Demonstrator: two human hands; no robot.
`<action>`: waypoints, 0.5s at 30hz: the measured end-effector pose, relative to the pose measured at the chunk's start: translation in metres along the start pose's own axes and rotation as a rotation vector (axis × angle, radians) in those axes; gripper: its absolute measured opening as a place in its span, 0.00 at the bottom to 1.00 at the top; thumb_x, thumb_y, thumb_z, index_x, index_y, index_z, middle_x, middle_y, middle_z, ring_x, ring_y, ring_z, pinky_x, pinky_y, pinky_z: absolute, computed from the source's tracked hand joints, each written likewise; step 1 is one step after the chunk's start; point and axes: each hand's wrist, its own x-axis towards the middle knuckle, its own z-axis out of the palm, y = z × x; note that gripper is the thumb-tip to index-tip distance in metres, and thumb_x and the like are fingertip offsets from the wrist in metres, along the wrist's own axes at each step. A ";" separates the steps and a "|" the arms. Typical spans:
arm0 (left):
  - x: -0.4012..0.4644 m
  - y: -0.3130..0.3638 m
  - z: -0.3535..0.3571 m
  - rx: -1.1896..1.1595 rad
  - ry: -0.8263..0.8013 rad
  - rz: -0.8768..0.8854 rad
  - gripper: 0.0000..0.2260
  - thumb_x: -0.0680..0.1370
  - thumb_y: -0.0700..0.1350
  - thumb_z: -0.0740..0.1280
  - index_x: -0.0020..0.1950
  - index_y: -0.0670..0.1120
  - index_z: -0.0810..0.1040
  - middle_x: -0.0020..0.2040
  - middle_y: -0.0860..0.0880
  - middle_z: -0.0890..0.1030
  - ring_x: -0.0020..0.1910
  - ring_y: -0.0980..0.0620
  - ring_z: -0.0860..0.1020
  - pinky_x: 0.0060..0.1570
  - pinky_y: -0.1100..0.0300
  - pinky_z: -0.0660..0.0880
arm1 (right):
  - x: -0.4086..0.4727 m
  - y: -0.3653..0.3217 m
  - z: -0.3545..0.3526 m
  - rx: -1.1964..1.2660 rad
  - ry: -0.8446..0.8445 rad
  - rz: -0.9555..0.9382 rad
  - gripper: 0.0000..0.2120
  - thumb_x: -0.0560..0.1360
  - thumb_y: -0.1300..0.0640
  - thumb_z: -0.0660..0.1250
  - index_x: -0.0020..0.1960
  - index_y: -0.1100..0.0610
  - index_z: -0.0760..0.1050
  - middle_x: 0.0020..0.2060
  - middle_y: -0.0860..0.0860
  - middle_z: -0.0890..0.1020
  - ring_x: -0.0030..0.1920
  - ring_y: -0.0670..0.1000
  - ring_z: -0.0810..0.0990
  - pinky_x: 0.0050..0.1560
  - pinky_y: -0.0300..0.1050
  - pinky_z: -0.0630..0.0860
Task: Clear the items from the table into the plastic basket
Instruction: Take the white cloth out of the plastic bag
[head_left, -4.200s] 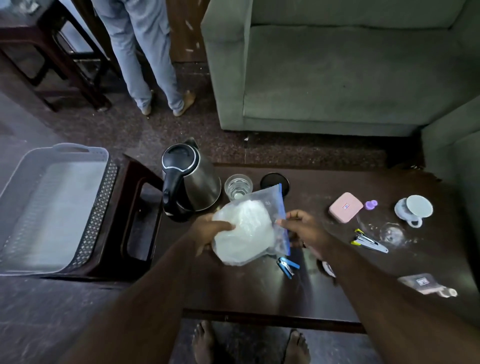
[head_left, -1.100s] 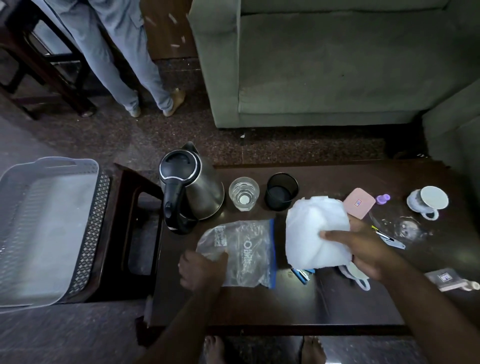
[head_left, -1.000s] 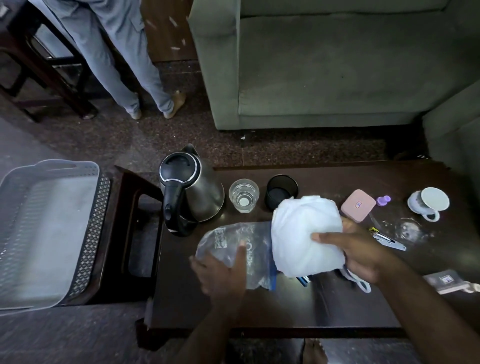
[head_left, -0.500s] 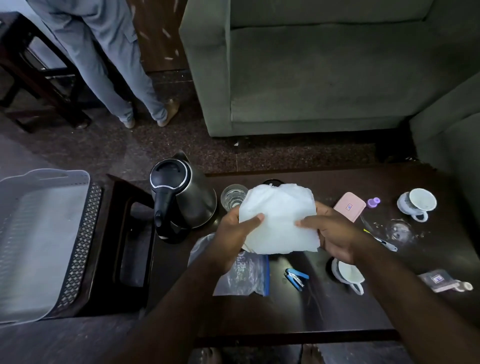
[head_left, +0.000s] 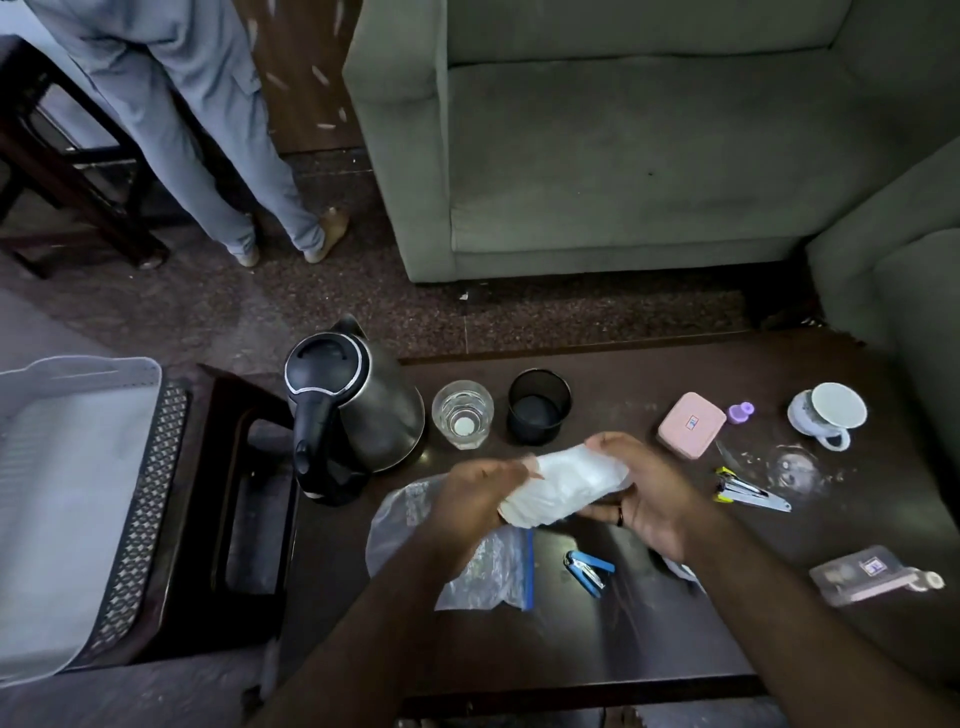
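Observation:
Both my hands hold a white soft bundle (head_left: 563, 486) above the dark table (head_left: 623, 623). My left hand (head_left: 475, 493) grips its left end, my right hand (head_left: 644, 491) cups its right end from below. Under my left forearm an empty clear zip bag (head_left: 483, 561) with a blue seal lies flat on the table. The white plastic basket (head_left: 67, 499) sits empty on a stool at the far left.
On the table: black kettle (head_left: 353, 410), glass (head_left: 462, 421), black cup (head_left: 539, 406), pink case (head_left: 691, 425), purple cap (head_left: 741, 412), white mug (head_left: 831, 415), stapler (head_left: 748, 493), blue clip (head_left: 589, 569), small packet (head_left: 867, 574). A green sofa (head_left: 623, 145) stands behind. A person's legs (head_left: 218, 156) stand at back left.
The white bundle came out of the zip bag, which now lies on the table. Both hands have since tilted the bundle from upright to nearly flat and lowered it.

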 end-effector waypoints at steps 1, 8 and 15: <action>0.000 -0.004 0.002 0.090 0.032 0.032 0.05 0.76 0.37 0.72 0.49 0.36 0.84 0.47 0.40 0.87 0.45 0.44 0.84 0.48 0.50 0.81 | 0.002 0.000 0.001 -0.080 0.018 -0.022 0.08 0.76 0.64 0.64 0.45 0.52 0.76 0.40 0.52 0.83 0.37 0.50 0.84 0.35 0.48 0.82; 0.017 0.014 0.027 0.020 0.149 0.107 0.13 0.75 0.29 0.69 0.59 0.37 0.80 0.48 0.40 0.83 0.44 0.45 0.79 0.50 0.53 0.79 | 0.008 -0.054 0.031 -0.602 0.277 -0.564 0.17 0.69 0.75 0.65 0.51 0.59 0.81 0.44 0.49 0.82 0.45 0.49 0.79 0.45 0.41 0.75; 0.041 0.045 0.043 0.221 0.168 0.195 0.21 0.75 0.26 0.63 0.66 0.38 0.76 0.54 0.39 0.83 0.50 0.46 0.81 0.57 0.48 0.78 | 0.022 -0.075 0.060 -0.925 0.502 -0.856 0.17 0.68 0.69 0.66 0.52 0.55 0.83 0.51 0.54 0.82 0.49 0.48 0.76 0.44 0.29 0.64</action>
